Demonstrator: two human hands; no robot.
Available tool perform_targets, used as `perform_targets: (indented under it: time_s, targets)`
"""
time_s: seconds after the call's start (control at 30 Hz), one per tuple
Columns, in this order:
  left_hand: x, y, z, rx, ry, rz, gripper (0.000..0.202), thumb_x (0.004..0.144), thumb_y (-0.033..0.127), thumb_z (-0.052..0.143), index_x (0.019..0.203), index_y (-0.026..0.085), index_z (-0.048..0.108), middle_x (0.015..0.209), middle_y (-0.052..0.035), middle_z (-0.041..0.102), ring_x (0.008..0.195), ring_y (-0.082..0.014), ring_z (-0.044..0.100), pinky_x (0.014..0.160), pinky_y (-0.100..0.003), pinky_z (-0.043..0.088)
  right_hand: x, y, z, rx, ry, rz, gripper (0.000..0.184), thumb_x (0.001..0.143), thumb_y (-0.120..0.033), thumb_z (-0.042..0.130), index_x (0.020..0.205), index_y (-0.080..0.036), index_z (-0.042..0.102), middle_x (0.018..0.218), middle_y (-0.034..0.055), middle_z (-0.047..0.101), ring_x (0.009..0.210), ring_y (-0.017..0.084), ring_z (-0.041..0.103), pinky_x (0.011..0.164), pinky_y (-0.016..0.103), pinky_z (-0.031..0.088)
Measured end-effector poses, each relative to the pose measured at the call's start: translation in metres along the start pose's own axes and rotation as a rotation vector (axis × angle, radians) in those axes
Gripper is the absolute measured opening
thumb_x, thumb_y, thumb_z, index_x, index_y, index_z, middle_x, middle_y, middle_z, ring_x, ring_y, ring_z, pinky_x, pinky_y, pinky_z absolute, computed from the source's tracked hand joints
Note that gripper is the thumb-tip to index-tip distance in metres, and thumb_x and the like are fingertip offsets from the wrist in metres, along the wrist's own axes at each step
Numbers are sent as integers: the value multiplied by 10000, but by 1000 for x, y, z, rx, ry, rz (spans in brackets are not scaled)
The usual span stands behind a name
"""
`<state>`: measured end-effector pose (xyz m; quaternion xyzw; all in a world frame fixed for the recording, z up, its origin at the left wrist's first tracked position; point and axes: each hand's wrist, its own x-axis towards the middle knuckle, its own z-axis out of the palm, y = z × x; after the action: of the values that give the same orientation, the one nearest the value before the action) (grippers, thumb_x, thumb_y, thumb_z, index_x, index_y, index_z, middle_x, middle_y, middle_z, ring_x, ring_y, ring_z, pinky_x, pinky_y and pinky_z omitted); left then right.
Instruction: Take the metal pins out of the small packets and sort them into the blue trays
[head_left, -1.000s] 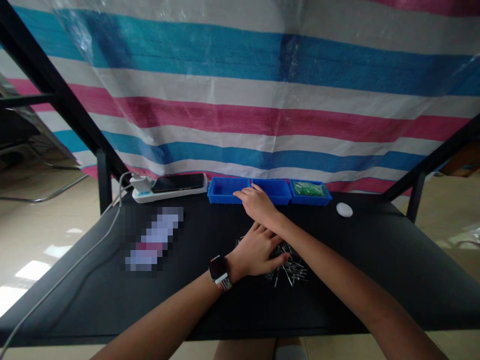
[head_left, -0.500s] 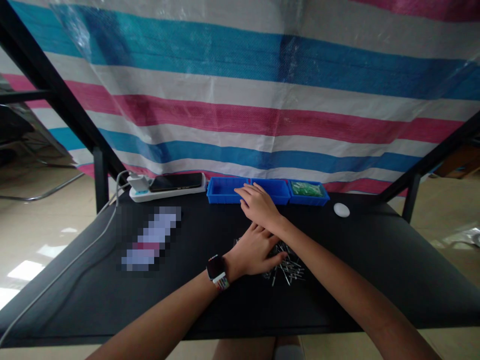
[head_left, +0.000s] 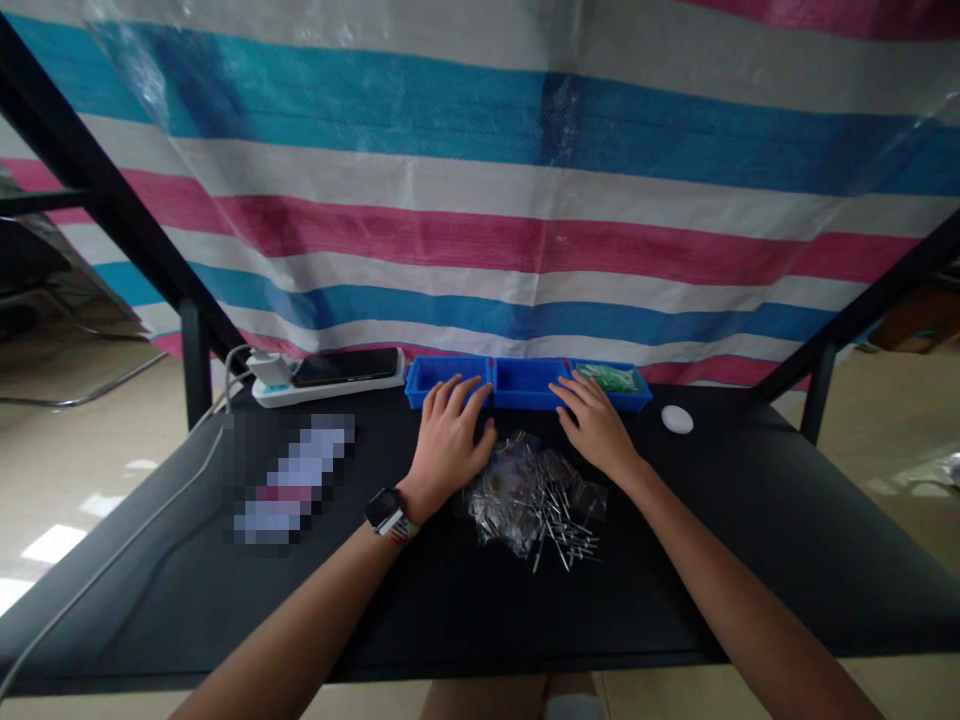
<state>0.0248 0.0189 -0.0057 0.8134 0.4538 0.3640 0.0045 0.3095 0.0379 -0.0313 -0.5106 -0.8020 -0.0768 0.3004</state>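
My left hand, with a watch on its wrist, is open with fingers spread toward the left blue bin. My right hand is open too, its fingertips by the middle blue bin and the right blue bin. Whether the fingertips touch the bins I cannot tell. Between my hands lies a pile of thin metal pins, which look like rivets, mixed with clear plastic bags. Green-and-clear packets fill the right bin.
A white power strip with a plugged-in charger and a black phone stands at the back left. A blurred-out item lies nearer me. A white oval object sits at the right. A striped tarp hangs behind.
My hands were crossed over the pile and have moved apart. The left has gone left and forward, the right to the right. The pile and bags are now uncovered.
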Motion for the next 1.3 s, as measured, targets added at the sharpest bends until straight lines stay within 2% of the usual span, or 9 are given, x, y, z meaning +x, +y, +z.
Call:
perform_targets:
  time_s: [0.07, 0.13, 0.33, 0.57, 0.63, 0.7, 0.8, 1.0, 1.3]
  targets:
    - [-1, -13, 7, 156, -40, -93, 548, 1019, 303, 535, 1551, 170, 548, 1633, -165, 531, 1592, -469, 328, 1286, -712, 228, -1, 1, 2, 13, -16, -2, 442, 1063, -192, 485, 1464, -209, 672, 1534, 128, 639, 1536, 342, 488, 1298, 619, 369]
    - [-2, -22, 13, 210, -105, -101, 547, 1039, 283, 485, 1574, 178, 525, 1669, -142, 501, 1625, -455, 280, 1301, -720, 186, 0, 3, 4, 26, -25, -5, 446, 1071, -179, 463, 1463, -212, 673, 1540, 129, 633, 1535, 332, 495, 1309, 611, 357]
    - [2, -30, 15, 180, -137, -68, 512, 1044, 244, 428, 1537, 212, 559, 1659, -100, 528, 1655, -385, 259, 1332, -714, 127, 3, 9, 7, 54, -48, -11, 457, 1067, -151, 439, 1459, -201, 669, 1536, 144, 629, 1551, 317, 478, 1327, 597, 334]
    - [2, -32, 14, 127, -115, -48, 584, 1021, 257, 498, 1604, 215, 493, 1705, -132, 457, 1655, -436, 227, 1299, -770, 141, 1, 11, -6, 87, 21, 32, 600, 971, -142, 551, 1569, -186, 517, 1626, 171, 506, 1524, 328, 479, 1286, 561, 402]
    - [2, -33, 14, 112, -104, -36, 609, 1011, 253, 517, 1618, 226, 479, 1718, -135, 435, 1658, -439, 216, 1295, -772, 152, -2, 20, -15, 63, 92, 86, 615, 926, -137, 584, 1536, -178, 523, 1536, 186, 557, 1459, 345, 522, 1229, 562, 458]
    - [2, -32, 14, 102, -100, -23, 618, 1003, 248, 527, 1619, 233, 480, 1724, -134, 425, 1660, -435, 209, 1300, -761, 160, -6, 33, -23, -9, 126, 143, 501, 908, -142, 601, 1408, -175, 612, 1361, 188, 636, 1338, 369, 580, 1149, 569, 503]
    - [2, -31, 14, 97, -116, -13, 614, 997, 244, 531, 1610, 225, 490, 1728, -128, 420, 1663, -428, 204, 1311, -737, 165, -11, 50, -33, -108, 47, 147, 276, 931, -170, 613, 1183, -196, 722, 1136, 148, 692, 1174, 365, 610, 1059, 547, 522]
    - [2, -28, 14, 78, -120, 7, 569, 1007, 248, 516, 1573, 195, 506, 1718, -142, 429, 1668, -407, 204, 1323, -701, 175, -9, 59, -32, -192, -75, 91, 230, 1003, -259, 590, 1155, -182, 744, 1105, 150, 712, 1125, 362, 582, 997, 518, 485]
    - [3, -17, 6, -6, -99, 68, 629, 972, 339, 580, 1565, 172, 456, 1639, -184, 476, 1625, -399, 290, 1316, -637, 240, -12, 70, -35, -245, -75, 2, 188, 989, -178, 474, 1051, -176, 652, 966, 138, 698, 1001, 328, 606, 929, 437, 465]
